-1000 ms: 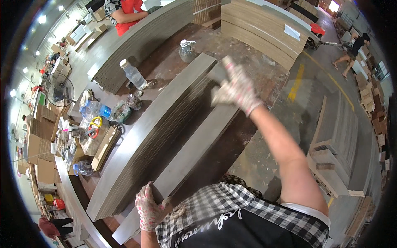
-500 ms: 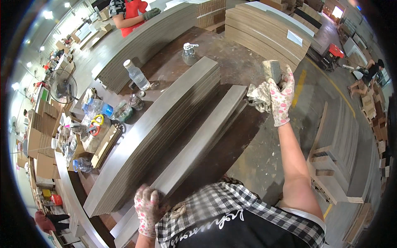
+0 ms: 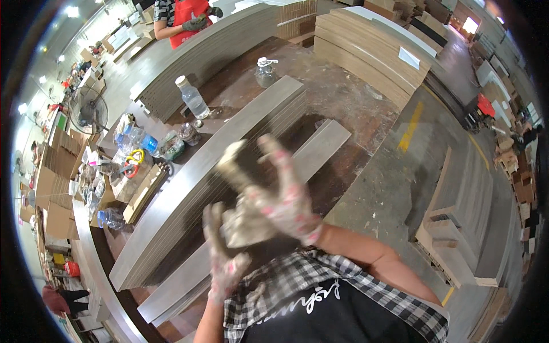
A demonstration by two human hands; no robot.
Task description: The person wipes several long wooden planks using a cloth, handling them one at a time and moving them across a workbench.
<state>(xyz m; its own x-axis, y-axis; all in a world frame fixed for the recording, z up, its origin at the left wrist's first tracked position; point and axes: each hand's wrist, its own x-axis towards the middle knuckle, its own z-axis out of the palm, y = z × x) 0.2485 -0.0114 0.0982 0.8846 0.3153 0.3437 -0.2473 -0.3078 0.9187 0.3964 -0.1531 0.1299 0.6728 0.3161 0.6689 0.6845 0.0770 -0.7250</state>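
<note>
In front of my body, my right hand (image 3: 291,203), in a white glove with pink spots, carries a crumpled pale rag (image 3: 246,223) and a worn brownish block (image 3: 233,163). Motion smears all of these, and the exact grip is hard to see. My left hand (image 3: 226,260), gloved alike, is raised beside the rag with its fingers stretched out, holding nothing I can see. Below both hands lies a short stack of narrow grey boards (image 3: 323,146), partly hidden by them. A taller stack of long grey boards (image 3: 211,166) runs alongside on its left.
On the dark table (image 3: 343,94) stand a clear bottle (image 3: 194,100) and a glass jar (image 3: 266,74). Scissors (image 3: 134,163) and plastic bottles clutter the left. Large board stacks (image 3: 366,57) rise at the back. Another person in a red apron (image 3: 186,20) stands beyond. More boards (image 3: 469,217) lie at right.
My right hand has swung in from the far right toward my body with the block and rag. My left hand has lifted off the narrow boards, its fingers now stretched out.
</note>
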